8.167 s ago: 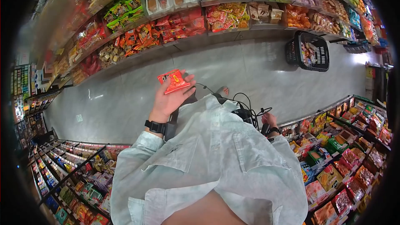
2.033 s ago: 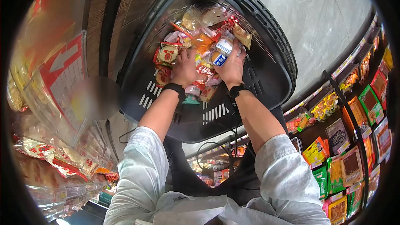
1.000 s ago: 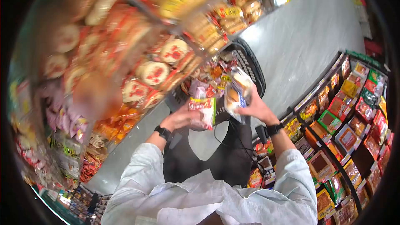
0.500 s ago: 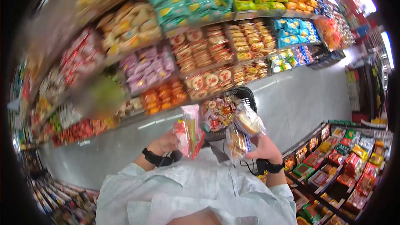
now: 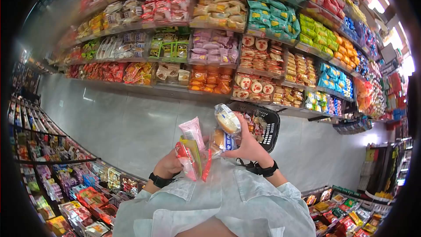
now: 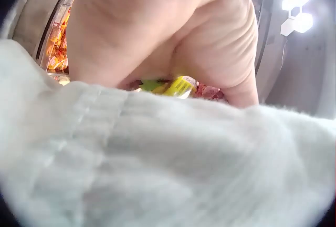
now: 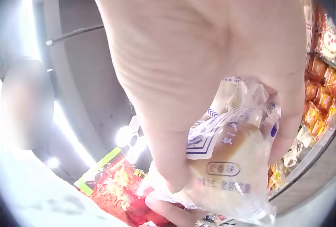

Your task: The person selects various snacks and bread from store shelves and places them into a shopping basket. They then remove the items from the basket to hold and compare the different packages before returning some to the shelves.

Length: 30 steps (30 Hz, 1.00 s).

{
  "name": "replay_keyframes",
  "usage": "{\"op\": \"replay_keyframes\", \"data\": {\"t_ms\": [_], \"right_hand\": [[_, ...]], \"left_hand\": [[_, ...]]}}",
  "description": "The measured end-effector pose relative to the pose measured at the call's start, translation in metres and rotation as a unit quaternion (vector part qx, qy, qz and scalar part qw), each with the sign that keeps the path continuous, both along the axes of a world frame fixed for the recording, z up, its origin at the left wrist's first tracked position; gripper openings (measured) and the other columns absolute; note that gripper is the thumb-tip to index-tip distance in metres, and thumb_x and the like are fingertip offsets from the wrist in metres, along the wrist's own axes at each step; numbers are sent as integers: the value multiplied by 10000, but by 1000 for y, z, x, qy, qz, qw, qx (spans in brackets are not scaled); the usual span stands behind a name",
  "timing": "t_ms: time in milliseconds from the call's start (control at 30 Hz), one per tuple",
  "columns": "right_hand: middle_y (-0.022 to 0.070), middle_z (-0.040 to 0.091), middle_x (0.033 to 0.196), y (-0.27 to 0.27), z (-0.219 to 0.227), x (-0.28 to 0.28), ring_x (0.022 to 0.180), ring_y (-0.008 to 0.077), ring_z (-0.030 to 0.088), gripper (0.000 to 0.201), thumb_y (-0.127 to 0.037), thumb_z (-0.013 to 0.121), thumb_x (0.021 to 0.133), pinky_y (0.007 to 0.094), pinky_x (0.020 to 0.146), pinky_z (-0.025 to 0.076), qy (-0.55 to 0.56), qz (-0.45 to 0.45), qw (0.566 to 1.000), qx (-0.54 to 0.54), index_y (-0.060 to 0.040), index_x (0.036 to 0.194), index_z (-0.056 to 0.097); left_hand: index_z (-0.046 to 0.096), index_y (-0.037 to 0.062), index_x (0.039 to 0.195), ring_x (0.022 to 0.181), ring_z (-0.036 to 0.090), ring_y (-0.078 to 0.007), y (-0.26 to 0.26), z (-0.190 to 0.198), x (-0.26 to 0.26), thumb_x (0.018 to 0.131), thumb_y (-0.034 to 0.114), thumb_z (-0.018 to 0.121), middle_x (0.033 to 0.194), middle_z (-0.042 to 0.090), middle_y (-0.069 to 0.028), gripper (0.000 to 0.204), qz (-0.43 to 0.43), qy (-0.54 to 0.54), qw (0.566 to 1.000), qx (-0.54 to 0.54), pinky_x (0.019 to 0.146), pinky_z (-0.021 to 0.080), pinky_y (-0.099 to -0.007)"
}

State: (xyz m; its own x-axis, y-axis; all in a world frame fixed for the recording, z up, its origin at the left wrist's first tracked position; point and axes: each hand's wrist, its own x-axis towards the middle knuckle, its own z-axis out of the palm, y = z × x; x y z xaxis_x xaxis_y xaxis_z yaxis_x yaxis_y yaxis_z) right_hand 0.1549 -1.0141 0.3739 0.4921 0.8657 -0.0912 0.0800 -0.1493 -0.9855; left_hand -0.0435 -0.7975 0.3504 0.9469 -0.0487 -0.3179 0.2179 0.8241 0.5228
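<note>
In front of the shirt, my left hand (image 5: 169,164) grips several snack packets: a pale pink packet (image 5: 191,131), a green one and a red and white packet (image 5: 186,163). In the left wrist view a sleeve and the hand hide most of them. My right hand (image 5: 251,145) holds two clear-wrapped buns. The upper wrapped bun (image 5: 227,119) looks pale; the lower wrapped bun (image 5: 222,141) has blue print. Thumb and fingers close round a bun wrapper (image 7: 226,164) in the right wrist view, beside a red packet (image 7: 118,190). Both hands are close together.
A black basket (image 5: 275,127) with packets in it stands on the grey floor (image 5: 144,114), behind the right hand. Tiered shelves of bagged snacks curve along the far side, with purple packets (image 5: 213,47). More racks (image 5: 94,202) stand at the near left and near right.
Both hands were inside the basket two seconds ago. Since then they have lifted out with packets and buns, and come together before the chest. The view has swung left and up along the shelves.
</note>
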Motion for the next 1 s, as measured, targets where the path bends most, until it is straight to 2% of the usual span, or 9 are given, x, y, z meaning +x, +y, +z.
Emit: {"op": "replay_keyframes", "data": {"t_ms": [67,167,200,433,500,700,733,833,1000], "right_hand": [[157,431,1540,15,14,-16,1439,252,425,1232,-167,964,676,383,1193,357,-32,-11,999,-10,-11,1612,177],[176,432,1537,37,12,-31,1435,282,434,1206,-193,964,668,391,1192,358,-41,8,999,-21,-4,1600,221],[134,325,1619,45,5,-33,1468,279,394,1302,-214,992,646,385,1102,479,-96,37,993,-59,-83,1637,158],[182,365,1586,126,8,-86,1452,342,421,1302,-300,1011,623,427,1174,400,-202,85,970,-104,-86,1624,207],[193,384,1571,160,11,-104,1446,358,428,1309,-325,1016,611,438,1193,375,-196,92,971,-105,-88,1621,218],[218,429,1527,256,1,-155,1428,368,443,1067,-279,921,733,428,1191,377,-103,156,980,-64,-64,1582,311],[209,450,1518,270,-1,-162,1420,352,456,926,-259,859,824,423,1184,378,-87,162,981,-62,-61,1565,341],[202,471,1503,313,0,-181,1411,350,466,829,-244,803,884,421,1176,383,-77,179,979,-65,-73,1560,354],[154,489,1472,374,3,-192,1379,257,475,723,-286,731,972,380,1145,396,-47,211,975,-50,-78,1552,353]], "left_hand": [[315,27,1600,1341,578,-239,12,-9,-22,654,250,994,1572,481,-134,1186,-40,-33,998,27,1158,454,-427],[327,16,1596,1363,562,-245,28,-21,-54,611,221,1016,1591,469,-132,1220,-60,-42,997,23,1169,435,-431],[336,14,1590,1363,562,-247,34,-21,-65,613,211,1014,1579,484,-128,1206,-65,-41,997,19,1165,438,-430],[458,2,1490,1262,630,-215,90,-12,-125,701,228,947,1409,632,-128,956,-73,-79,993,45,1047,515,-342],[392,17,1529,1267,623,-205,119,-23,-147,716,206,928,1413,624,-127,992,-79,-78,993,35,1029,524,-330],[357,46,1547,1235,622,-171,199,-1,-204,746,124,886,1402,610,-87,963,-78,-48,995,30,1024,528,-327],[362,50,1544,1230,621,-164,209,0,-213,749,114,883,1399,608,-80,953,-82,-36,995,31,1025,528,-327],[536,10,1405,927,715,-130,227,11,-234,698,215,967,1147,718,-60,853,-10,-37,999,16,738,612,-292],[504,21,1431,1076,695,-165,253,-9,-256,675,169,975,1256,681,-74,903,54,-58,997,-1,896,598,-326]]}}
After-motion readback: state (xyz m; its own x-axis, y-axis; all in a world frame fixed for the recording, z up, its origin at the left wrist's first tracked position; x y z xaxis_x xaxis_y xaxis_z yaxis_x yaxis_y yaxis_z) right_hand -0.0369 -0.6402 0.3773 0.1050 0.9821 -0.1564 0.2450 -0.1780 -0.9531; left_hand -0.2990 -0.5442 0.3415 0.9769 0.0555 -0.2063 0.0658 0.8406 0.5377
